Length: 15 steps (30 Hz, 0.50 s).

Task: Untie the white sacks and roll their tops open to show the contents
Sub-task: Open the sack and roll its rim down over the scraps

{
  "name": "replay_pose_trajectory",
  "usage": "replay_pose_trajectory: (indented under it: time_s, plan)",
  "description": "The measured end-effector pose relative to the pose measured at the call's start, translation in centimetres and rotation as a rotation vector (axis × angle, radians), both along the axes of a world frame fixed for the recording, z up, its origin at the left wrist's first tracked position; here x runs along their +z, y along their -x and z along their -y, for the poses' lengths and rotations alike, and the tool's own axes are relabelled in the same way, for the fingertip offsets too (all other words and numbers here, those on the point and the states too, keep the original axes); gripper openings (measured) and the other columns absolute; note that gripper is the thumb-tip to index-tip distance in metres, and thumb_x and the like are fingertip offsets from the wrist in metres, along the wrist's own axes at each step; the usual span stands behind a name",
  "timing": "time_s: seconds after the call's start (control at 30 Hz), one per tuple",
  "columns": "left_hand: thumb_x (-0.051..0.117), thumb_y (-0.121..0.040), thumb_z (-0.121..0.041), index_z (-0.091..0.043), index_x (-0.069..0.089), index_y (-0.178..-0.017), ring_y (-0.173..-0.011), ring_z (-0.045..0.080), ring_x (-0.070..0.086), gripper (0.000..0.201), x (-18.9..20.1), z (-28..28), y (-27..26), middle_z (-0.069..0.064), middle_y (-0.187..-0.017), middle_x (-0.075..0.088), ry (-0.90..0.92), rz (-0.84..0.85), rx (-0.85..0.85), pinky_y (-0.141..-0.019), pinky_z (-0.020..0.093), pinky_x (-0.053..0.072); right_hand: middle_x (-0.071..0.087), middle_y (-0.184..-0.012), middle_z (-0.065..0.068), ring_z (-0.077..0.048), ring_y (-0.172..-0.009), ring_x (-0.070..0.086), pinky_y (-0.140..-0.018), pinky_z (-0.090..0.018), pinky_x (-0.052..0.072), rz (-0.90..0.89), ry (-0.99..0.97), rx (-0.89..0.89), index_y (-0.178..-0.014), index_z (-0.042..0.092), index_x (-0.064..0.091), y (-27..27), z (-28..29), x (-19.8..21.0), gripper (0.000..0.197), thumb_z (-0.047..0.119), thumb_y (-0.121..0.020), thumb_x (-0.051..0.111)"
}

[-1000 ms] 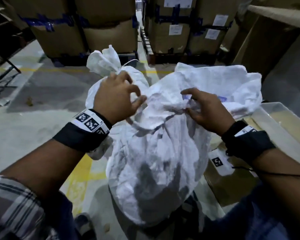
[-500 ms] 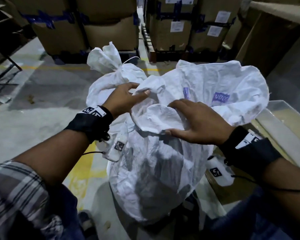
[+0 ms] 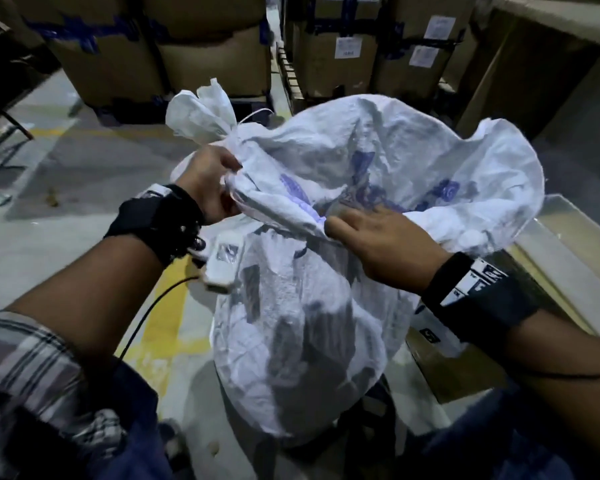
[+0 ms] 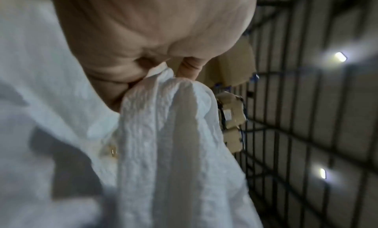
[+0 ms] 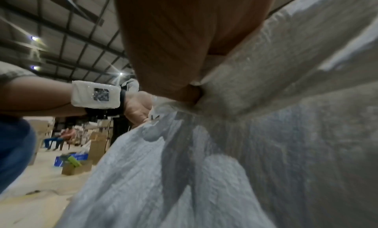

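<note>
A big white woven sack (image 3: pixel 302 327) stands on the floor in front of me, dark shapes showing through its cloth. Its top (image 3: pixel 413 157) is untied and spread wide, with blue print on the inner side. My left hand (image 3: pixel 208 183) grips the near left edge of the mouth; the left wrist view shows the fingers (image 4: pixel 126 66) curled round bunched white cloth (image 4: pixel 163 134). My right hand (image 3: pixel 378 237) pinches the near rim in the middle, fingers tucked inside the opening. The contents are hidden. A second white sack (image 3: pixel 201 112) stands behind, its neck still tied.
Stacked cardboard boxes (image 3: pixel 205 60) on pallets line the back. A large cardboard box (image 3: pixel 551 81) and a pale open bin (image 3: pixel 568 258) sit at the right. A yellow line (image 3: pixel 163 317) runs along the concrete floor at the left. Another person sits far off (image 5: pixel 59 139).
The sack's mouth has gone from bunched to spread wide. My left hand moved out to the left edge, and my right hand shifted from the gathered neck to the near rim.
</note>
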<state>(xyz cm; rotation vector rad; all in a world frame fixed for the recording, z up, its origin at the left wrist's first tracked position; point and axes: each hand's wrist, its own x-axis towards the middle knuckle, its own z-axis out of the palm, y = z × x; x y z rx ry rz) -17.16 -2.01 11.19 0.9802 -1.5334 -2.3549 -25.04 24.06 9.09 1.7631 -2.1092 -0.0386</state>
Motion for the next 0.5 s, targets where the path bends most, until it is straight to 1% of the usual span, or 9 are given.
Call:
replay_pose_trajectory:
  time_s: [0.07, 0.13, 0.17, 0.2, 0.27, 0.33, 0.4, 0.43, 0.5]
  plan:
    - [0.049, -0.080, -0.011, -0.022, 0.043, -0.131, -0.072, 0.023, 0.065, 0.053, -1.3, 0.4, 0.4, 0.008, -0.096, 0.061, 0.523, 0.076, 0.203, -0.070, 0.031, 0.058, 0.057, -0.091, -0.011, -0.032, -0.074, 0.054, -0.063, -0.036, 0.038, 0.016, -0.037, -0.022, -0.105, 0.011, 0.061, 0.1, -0.1, -0.2, 0.045, 0.007, -0.079, 0.024]
    - [0.052, -0.078, -0.014, -0.022, 0.053, -0.120, -0.097, 0.028, 0.060, 0.043, -1.8, 0.8, 0.3, 0.008, -0.114, 0.056, 1.076, -0.003, 0.246, -0.090, 0.035, 0.051, 0.056, -0.096, -0.011, -0.031, -0.078, 0.054, -0.069, -0.039, 0.040, 0.022, -0.084, -0.060, -0.108, 0.015, 0.059, 0.3, 0.0, -0.2, 0.041, 0.009, -0.085, 0.026]
    - [0.052, -0.078, -0.022, -0.022, 0.061, -0.109, -0.097, 0.028, 0.060, 0.032, -1.8, 0.8, 0.3, 0.008, -0.110, 0.060, 1.227, -0.037, 0.192, -0.088, 0.034, 0.048, 0.055, -0.098, -0.011, -0.031, -0.078, 0.054, -0.072, -0.040, 0.040, 0.022, -0.098, -0.061, -0.109, 0.016, 0.057, 0.4, 0.1, -0.2, 0.036, 0.010, -0.087, 0.029]
    - [0.050, -0.080, -0.032, -0.021, 0.066, -0.096, -0.095, 0.029, 0.061, 0.025, -1.6, 0.7, 0.4, 0.008, -0.101, 0.065, 1.308, -0.044, 0.111, -0.082, 0.033, 0.046, 0.054, -0.100, -0.011, -0.032, -0.078, 0.054, -0.073, -0.041, 0.041, 0.026, -0.112, -0.048, -0.110, 0.018, 0.054, 0.3, 0.2, -0.3, 0.033, 0.010, -0.088, 0.030]
    - [0.045, -0.087, -0.053, -0.013, 0.067, -0.082, -0.087, 0.029, 0.062, 0.047, -1.5, -0.1, 0.6, 0.007, -0.083, 0.068, 1.325, 0.041, -0.042, -0.076, 0.034, 0.046, 0.052, -0.103, -0.011, -0.031, -0.078, 0.056, -0.075, -0.041, 0.044, 0.025, -0.140, 0.004, -0.111, 0.022, 0.045, 0.1, 0.4, -0.3, 0.032, 0.009, -0.086, 0.031]
    - [0.044, -0.092, -0.061, -0.009, 0.065, -0.078, -0.088, 0.034, 0.061, 0.058, -1.7, -1.1, 0.8, 0.011, -0.083, 0.066, 1.326, 0.099, -0.081, -0.077, 0.039, 0.048, 0.052, -0.105, -0.011, -0.030, -0.079, 0.056, -0.075, -0.040, 0.043, 0.021, -0.150, 0.053, -0.112, 0.024, 0.040, 0.0, 0.5, -0.4, 0.034, 0.007, -0.084, 0.031]
    - [0.055, -0.091, -0.040, -0.014, 0.063, -0.107, -0.105, 0.037, 0.057, 0.032, -1.6, -1.7, 0.9, 0.013, -0.114, 0.058, 1.426, 0.120, 0.040, -0.087, 0.043, 0.049, 0.053, -0.107, -0.012, -0.030, -0.082, 0.057, -0.075, -0.040, 0.043, 0.021, -0.159, 0.059, -0.112, 0.024, 0.039, 0.1, 0.4, -0.5, 0.037, 0.007, -0.082, 0.029]
    - [0.056, -0.085, -0.027, -0.017, 0.055, -0.121, -0.109, 0.037, 0.054, 0.037, -1.3, -1.8, 0.9, 0.012, -0.123, 0.050, 1.500, 0.097, 0.121, -0.086, 0.044, 0.050, 0.053, -0.108, -0.012, -0.030, -0.082, 0.057, -0.075, -0.039, 0.042, 0.018, -0.165, 0.052, -0.113, 0.023, 0.039, 0.2, 0.3, -0.4, 0.038, 0.007, -0.081, 0.028]
    - [0.052, -0.075, -0.017, -0.021, 0.053, -0.120, -0.101, 0.032, 0.056, 0.045, -0.5, -1.8, 0.8, 0.008, -0.117, 0.052, 1.612, -0.006, 0.206, -0.075, 0.041, 0.051, 0.052, -0.110, -0.012, -0.030, -0.082, 0.057, -0.075, -0.039, 0.041, 0.013, -0.173, 0.034, -0.113, 0.024, 0.039, 0.4, 0.2, -0.4, 0.040, 0.006, -0.079, 0.026]
